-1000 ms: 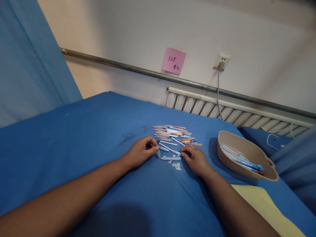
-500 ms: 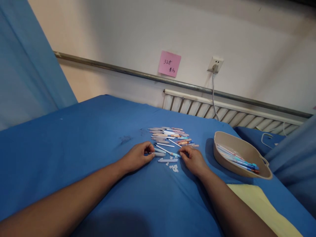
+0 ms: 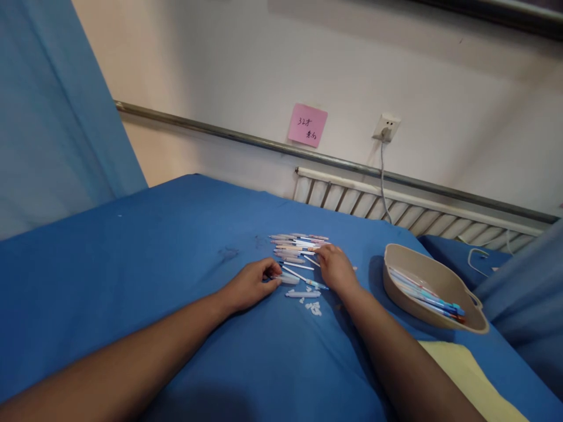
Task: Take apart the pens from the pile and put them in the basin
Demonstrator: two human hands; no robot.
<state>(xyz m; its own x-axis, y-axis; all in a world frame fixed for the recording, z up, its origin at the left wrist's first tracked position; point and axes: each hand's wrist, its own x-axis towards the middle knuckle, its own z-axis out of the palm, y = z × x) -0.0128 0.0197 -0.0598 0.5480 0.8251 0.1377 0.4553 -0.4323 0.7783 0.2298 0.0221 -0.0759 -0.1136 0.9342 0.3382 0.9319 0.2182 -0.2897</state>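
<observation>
My left hand [image 3: 251, 285] is closed in a pinch at the left end of a pale, translucent pen barrel [image 3: 289, 280] low over the blue cloth. My right hand [image 3: 336, 268] is over the right side of a group of pens and white refills [image 3: 292, 240], fingers bent together; what they grip is hidden. Between the hands lies a slanting white refill with a light-blue patterned end [image 3: 316, 285]. Nearer me rests a pale lilac pen barrel [image 3: 302, 295], with small torn white scraps [image 3: 315, 308] beside it.
A beige basket [image 3: 440, 266] holding several pens stands at the right. Yellow cloth or paper [image 3: 461, 366] lies in front of it. Behind the blue-covered surface [image 3: 197, 223] are a radiator [image 3: 352, 196], a metal rail [image 3: 246, 136] and a plugged socket [image 3: 387, 127].
My right hand has moved away from me, from the patterned end of the slanting refill to the pen group. My left hand stays by the pale barrel. The view has tilted up slightly.
</observation>
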